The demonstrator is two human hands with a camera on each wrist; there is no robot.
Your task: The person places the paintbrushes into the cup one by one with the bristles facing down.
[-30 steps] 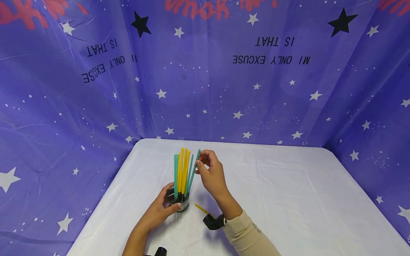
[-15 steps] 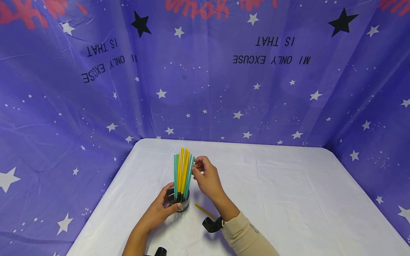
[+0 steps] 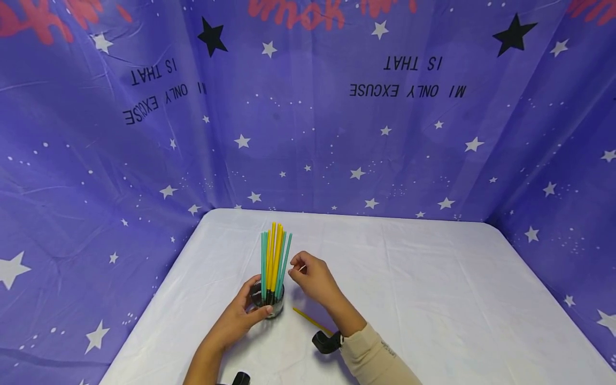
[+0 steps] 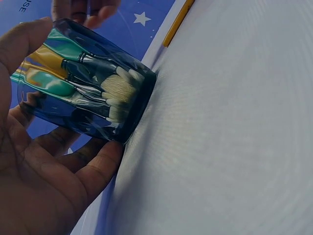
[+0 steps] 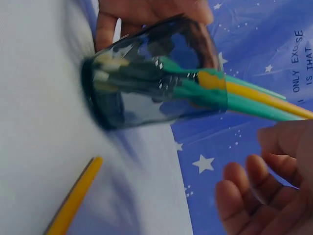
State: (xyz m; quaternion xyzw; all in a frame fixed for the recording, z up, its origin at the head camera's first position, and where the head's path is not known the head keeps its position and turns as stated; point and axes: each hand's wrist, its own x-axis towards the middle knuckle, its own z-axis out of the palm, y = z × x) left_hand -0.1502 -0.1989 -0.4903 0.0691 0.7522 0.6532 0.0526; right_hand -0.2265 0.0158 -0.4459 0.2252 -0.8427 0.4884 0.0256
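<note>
My left hand (image 3: pixel 236 319) grips a clear dark-tinted glass (image 3: pixel 277 308) on the table, fingers and thumb around its sides. Several paintbrushes stand in it, with yellow handles (image 3: pixel 276 256) and teal handles (image 3: pixel 286 256) pointing up. Through the glass wall in the left wrist view, pale bristles (image 4: pixel 119 90) sit at the bottom. Just right of the handles is my right hand (image 3: pixel 314 276), fingers loosely bent and holding nothing. In the right wrist view its fingers (image 5: pixel 230 196) are spread near the teal handles. A yellow stick (image 3: pixel 308 319), partly hidden by the wrist camera, lies on the table.
White cloth covers the table (image 3: pixel 433 299), which reaches far to the right of the hands. A purple star-printed curtain (image 3: pixel 308 107) hangs behind and at both sides. Black wrist cameras (image 3: pixel 326 342) are strapped on both arms.
My right hand moved a teal-handled brush left against the others in the glass and let go of it. That hand then dropped slightly lower. My left hand stayed around the glass.
</note>
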